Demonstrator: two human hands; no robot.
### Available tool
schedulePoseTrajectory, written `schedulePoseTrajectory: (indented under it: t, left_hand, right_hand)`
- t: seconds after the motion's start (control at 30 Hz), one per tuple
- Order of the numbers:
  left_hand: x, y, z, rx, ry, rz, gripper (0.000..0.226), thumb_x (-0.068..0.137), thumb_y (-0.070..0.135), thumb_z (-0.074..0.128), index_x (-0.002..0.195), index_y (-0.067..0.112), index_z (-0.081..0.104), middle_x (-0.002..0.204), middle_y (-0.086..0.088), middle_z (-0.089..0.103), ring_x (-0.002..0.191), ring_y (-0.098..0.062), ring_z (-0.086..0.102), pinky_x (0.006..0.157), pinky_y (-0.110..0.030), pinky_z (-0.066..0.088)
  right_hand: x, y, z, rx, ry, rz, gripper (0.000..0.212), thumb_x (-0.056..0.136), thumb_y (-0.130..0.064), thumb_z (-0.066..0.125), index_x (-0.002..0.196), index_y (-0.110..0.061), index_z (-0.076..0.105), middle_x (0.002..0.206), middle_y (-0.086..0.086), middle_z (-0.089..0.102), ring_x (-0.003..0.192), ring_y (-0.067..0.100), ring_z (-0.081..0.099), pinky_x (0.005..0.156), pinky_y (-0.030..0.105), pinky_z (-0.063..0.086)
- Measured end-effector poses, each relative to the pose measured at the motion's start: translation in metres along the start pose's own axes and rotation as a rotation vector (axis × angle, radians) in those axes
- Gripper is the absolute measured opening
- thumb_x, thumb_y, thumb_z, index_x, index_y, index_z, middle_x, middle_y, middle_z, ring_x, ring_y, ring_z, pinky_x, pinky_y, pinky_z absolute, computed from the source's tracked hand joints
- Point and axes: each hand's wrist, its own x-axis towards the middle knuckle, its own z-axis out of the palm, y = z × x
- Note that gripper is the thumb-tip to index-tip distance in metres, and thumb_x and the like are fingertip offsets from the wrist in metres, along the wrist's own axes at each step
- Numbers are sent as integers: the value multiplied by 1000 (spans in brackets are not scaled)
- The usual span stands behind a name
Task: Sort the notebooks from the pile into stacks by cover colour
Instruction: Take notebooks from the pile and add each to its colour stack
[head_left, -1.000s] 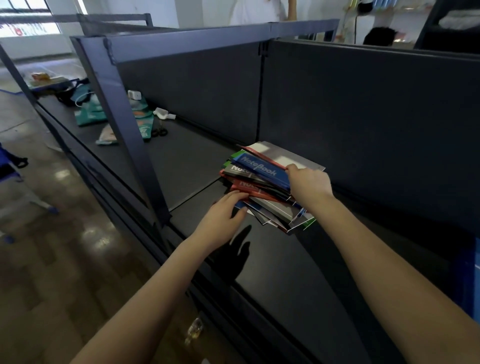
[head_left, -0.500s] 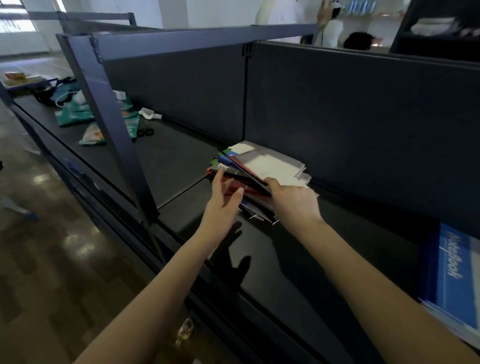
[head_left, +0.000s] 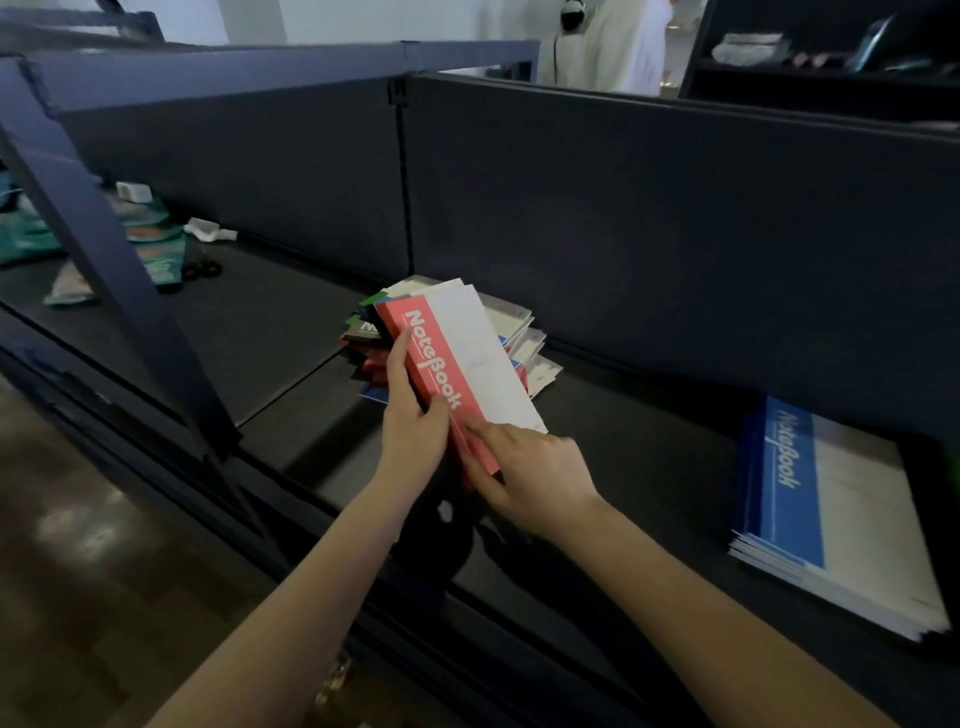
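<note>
1. Far left, a slanted dark blue metal post (head_left: 104, 249) hides part of some teal printed packets (head_left: 156, 252); their print is too blurred to read.
2. The mixed-colour pile of notebooks (head_left: 511, 319) lies on the black table (head_left: 649, 457), half hidden behind a red-and-white notebook (head_left: 467, 358) lettered "NoteBook".
3. The left hand (head_left: 413, 436) grips that notebook's left edge and the right hand (head_left: 535, 475) pinches its lower end, holding it above the table.
4. At the far right lies a stack of blue-and-white notebooks (head_left: 831, 519), also lettered "NoteBook".

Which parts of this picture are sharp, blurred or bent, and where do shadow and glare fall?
Head view: the red notebook is sharp; the blue stack at right smears; the shelf frame bows from the wide lens; a shadow darkens the shelf board; glare spots the floor.
</note>
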Motion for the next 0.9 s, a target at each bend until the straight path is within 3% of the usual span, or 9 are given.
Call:
schedulePoseTrajectory:
  t: [0.1,0.3,0.4,0.5,0.6,0.73,0.83,0.9]
  left_hand:
    - [-4,3,3,-17,13,6,72,91,-3,47,146,36,21,121,14,43,101,5,47,87,-24,41]
    - [-11,12,9,-42,35,70,66,86,-3,52,136,36,35,132,5,45,116,-10,50,95,-32,48]
    - [-14,18,17,-101,9,44,60,87,0,52,123,46,41,126,6,49,113,-14,54,92,-38,52]
    - [-19,23,30,-183,-14,20,58,87,-2,51,116,48,46,119,7,54,109,-16,58,85,-36,54]
    - [-26,23,46,-211,-65,3,54,88,-3,50,125,36,46,119,3,55,106,-18,60,78,-31,53]
    - [-34,24,76,-212,-137,-4,54,89,-4,49,129,32,45,121,0,55,104,-17,61,71,-24,53]
    - [-40,28,103,-210,-206,23,54,89,-5,50,128,32,45,121,-1,55,108,-18,60,80,-32,55]
    - [-45,32,120,-198,-261,44,52,91,-3,50,131,30,42,121,2,54,109,-14,59,82,-29,54]
  right_hand:
    - [-7,12,-4,27,-32,91,48,95,-50,33,134,-28,51,123,-9,63,101,18,64,70,34,50]
    - [-15,35,-16,159,15,250,44,97,-41,44,139,-28,44,144,-15,44,124,10,50,86,32,47]
    - [-21,46,-22,255,25,340,51,97,-40,45,144,-25,35,152,-13,29,126,9,47,89,31,48]
    - [-30,57,-28,518,71,487,63,94,-42,53,147,-23,27,149,-6,34,125,15,47,96,33,46]
    - [-41,69,-38,783,89,664,72,90,-41,60,149,-24,23,137,0,50,117,17,54,86,28,46]
    - [-61,90,-50,823,153,730,67,89,-35,64,145,-23,30,125,-3,57,99,7,54,65,12,42]
    - [-79,107,-60,823,254,786,58,90,-30,64,140,-21,36,117,-7,59,91,5,55,58,10,41]
    - [-90,117,-69,820,300,822,51,90,-27,64,134,-21,39,111,-8,59,90,7,57,59,11,44]
